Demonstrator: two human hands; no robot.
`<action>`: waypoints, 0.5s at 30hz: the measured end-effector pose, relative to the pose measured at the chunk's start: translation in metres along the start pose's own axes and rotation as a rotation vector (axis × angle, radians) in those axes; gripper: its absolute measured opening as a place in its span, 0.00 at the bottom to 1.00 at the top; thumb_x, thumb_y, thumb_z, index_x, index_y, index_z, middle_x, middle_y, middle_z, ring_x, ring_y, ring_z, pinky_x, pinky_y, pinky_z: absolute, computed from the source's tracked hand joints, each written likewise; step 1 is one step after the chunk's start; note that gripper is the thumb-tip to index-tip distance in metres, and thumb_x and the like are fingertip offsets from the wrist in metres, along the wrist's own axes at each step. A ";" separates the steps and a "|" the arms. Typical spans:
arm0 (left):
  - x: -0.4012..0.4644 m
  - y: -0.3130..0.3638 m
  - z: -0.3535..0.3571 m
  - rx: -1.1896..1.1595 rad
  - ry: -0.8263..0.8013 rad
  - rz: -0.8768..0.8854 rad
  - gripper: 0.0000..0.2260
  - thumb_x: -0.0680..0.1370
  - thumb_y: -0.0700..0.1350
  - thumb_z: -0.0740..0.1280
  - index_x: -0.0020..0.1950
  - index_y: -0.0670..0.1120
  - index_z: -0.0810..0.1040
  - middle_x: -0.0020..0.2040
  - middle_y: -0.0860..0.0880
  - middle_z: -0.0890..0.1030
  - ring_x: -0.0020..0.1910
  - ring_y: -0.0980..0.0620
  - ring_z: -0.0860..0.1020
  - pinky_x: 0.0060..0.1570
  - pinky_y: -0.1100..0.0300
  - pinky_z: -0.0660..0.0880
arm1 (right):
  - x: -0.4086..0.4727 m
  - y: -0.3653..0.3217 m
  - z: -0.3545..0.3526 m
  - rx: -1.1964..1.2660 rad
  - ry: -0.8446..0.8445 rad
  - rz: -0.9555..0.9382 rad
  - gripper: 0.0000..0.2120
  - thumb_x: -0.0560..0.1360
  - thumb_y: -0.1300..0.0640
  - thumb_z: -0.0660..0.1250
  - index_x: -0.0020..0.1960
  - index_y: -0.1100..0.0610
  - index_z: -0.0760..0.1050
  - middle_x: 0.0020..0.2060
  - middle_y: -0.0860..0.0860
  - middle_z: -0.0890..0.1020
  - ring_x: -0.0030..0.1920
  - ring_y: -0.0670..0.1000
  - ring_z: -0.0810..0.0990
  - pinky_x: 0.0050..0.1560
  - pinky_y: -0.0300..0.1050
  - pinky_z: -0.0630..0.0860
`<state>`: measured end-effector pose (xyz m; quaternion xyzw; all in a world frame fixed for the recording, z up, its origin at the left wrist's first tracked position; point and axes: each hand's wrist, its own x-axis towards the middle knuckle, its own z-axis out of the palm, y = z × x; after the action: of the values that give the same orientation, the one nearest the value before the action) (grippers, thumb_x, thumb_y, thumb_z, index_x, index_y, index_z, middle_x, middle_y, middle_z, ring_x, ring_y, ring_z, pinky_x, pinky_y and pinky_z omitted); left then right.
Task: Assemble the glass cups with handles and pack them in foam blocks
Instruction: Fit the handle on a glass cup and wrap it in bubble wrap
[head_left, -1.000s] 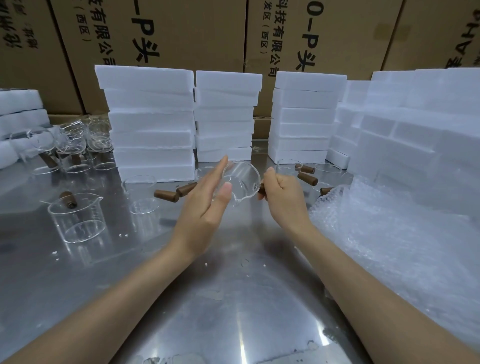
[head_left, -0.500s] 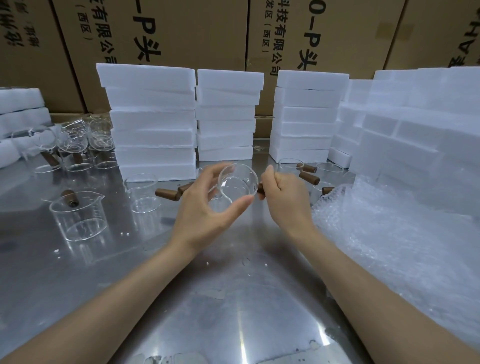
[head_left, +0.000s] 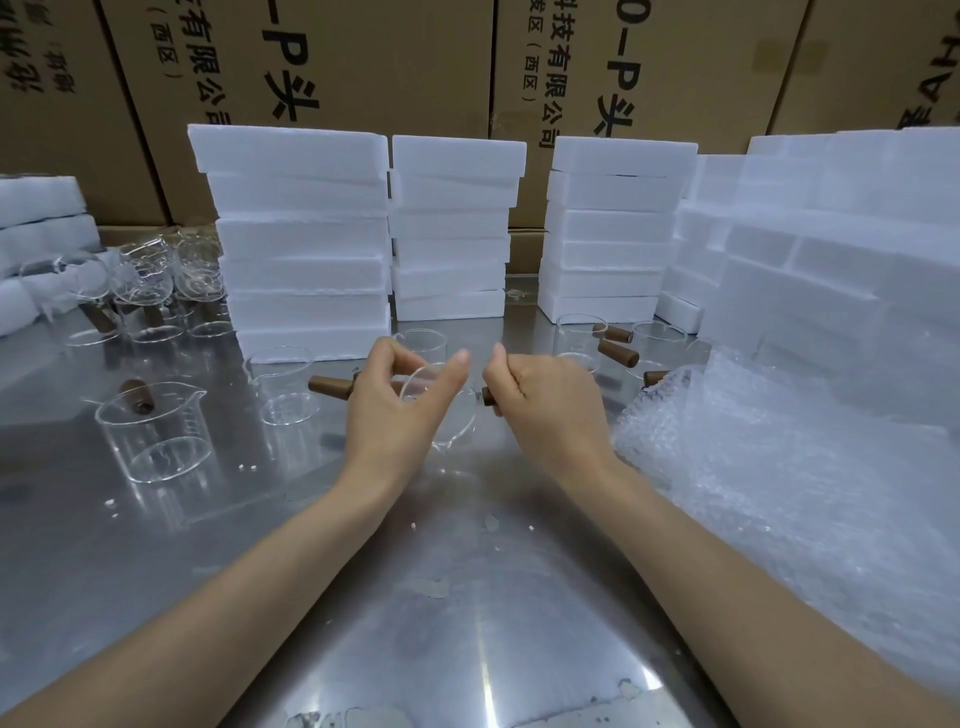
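A clear glass cup (head_left: 447, 410) lies on its side in the air above the steel table, between my two hands. My left hand (head_left: 395, 410) grips its body, thumb and fingers curled round the rim end. My right hand (head_left: 545, 402) is curled round a brown wooden handle (head_left: 487, 396) whose dark tip shows where it meets the cup's side. Finished cups with brown handles (head_left: 148, 431) stand at the left and behind my hands (head_left: 615, 353). White foam blocks (head_left: 306, 249) are stacked at the back.
More foam stacks (head_left: 452, 228) (head_left: 613, 228) and a big foam pile (head_left: 831, 260) line the back and right. Bubble wrap (head_left: 789, 483) covers the right of the table. A cluster of glass cups (head_left: 140, 280) sits far left. Cardboard boxes (head_left: 311, 78) form the back wall.
My left hand went from open fingers beside the cup to a curled grip on it. The cup has turned and dropped slightly. My right hand has kept its hold on the handle.
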<state>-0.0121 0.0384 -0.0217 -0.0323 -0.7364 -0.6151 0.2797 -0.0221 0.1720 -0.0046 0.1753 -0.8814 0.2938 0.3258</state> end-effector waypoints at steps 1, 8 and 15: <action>0.000 0.000 0.000 -0.006 -0.001 0.007 0.16 0.70 0.57 0.73 0.38 0.49 0.69 0.29 0.62 0.73 0.33 0.64 0.72 0.34 0.73 0.67 | 0.000 0.000 0.001 0.002 0.001 0.007 0.26 0.81 0.51 0.52 0.24 0.50 0.66 0.25 0.44 0.74 0.31 0.52 0.76 0.33 0.44 0.67; -0.005 0.007 -0.005 -0.034 -0.297 0.082 0.25 0.68 0.63 0.69 0.61 0.54 0.73 0.56 0.62 0.77 0.58 0.65 0.74 0.52 0.72 0.71 | 0.005 0.011 -0.002 0.278 0.002 0.274 0.30 0.80 0.52 0.53 0.19 0.54 0.69 0.17 0.42 0.72 0.22 0.43 0.70 0.26 0.36 0.62; -0.004 0.003 -0.006 0.225 -0.267 0.255 0.33 0.70 0.52 0.74 0.72 0.53 0.67 0.60 0.57 0.77 0.58 0.59 0.75 0.57 0.65 0.73 | 0.006 0.013 -0.006 0.376 -0.075 0.471 0.27 0.77 0.53 0.55 0.20 0.53 0.71 0.18 0.46 0.72 0.23 0.45 0.69 0.30 0.42 0.64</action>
<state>-0.0052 0.0352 -0.0204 -0.1751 -0.8210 -0.4789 0.2570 -0.0307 0.1851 -0.0020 0.0342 -0.8395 0.5124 0.1778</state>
